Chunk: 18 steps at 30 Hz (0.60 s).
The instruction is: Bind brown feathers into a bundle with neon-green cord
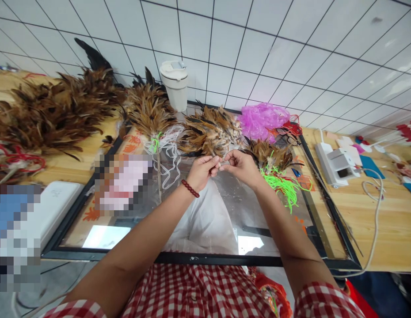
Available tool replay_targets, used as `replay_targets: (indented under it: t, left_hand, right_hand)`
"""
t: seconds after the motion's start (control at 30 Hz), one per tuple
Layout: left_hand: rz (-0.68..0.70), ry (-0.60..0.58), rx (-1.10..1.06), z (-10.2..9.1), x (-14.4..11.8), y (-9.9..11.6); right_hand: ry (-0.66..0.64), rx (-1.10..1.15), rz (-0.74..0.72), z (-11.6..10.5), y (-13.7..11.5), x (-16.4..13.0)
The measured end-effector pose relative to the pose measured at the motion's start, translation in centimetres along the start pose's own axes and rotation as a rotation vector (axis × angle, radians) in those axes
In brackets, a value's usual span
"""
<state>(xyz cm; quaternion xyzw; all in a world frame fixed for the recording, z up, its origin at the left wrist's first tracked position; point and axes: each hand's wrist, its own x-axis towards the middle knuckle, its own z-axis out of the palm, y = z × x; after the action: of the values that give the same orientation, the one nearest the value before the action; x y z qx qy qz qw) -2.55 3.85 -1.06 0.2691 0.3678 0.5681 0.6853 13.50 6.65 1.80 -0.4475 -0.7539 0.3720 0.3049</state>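
Observation:
My left hand (205,171) and my right hand (240,165) meet over the glass-topped board, fingertips almost touching. Both are closed in a pinch around something small and pale, too small to name. Just beyond them lies a pile of brown feathers (208,128), its pale quill ends towards my right hand. To the left, a bunch of feathers (150,108) is bound with green cord (155,142) to a thin stick (159,174). White ribbon (172,154) lies loosely beside it. Bright green strings (285,187) spread to the right, below a smaller feather clump (270,154).
A white lidded cup (175,88) stands near the tiled wall. Purple plastic strip (263,121) is heaped at the back. A large feather bundle (56,110) covers the left table. Black framing (218,259) edges the glass. A white power strip (333,163) and cable sit right.

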Motion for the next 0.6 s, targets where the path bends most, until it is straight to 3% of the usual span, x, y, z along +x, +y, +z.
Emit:
replay_targets:
  t: [0.13,0.23,0.4,0.6]
  left_hand:
    - [0.028,-0.012,0.034,-0.02,0.01,-0.3]
    - [0.078,-0.018,0.121,0.04,-0.01,-0.42]
    - [0.041,-0.053,0.26,-0.07,0.01,-0.11]
    - [0.005,-0.187,0.446,-0.34,-0.05,-0.52]
  right_hand:
    - [0.033,-0.029,0.003,0.24,0.1,0.09]
    - [-0.038,0.234,0.072,0.39,0.48,0.31]
    - [-0.148,0.635,0.158,0.04,0.56,0.26]
    - [-0.166,0.594,0.179,0.01,0.37,0.07]
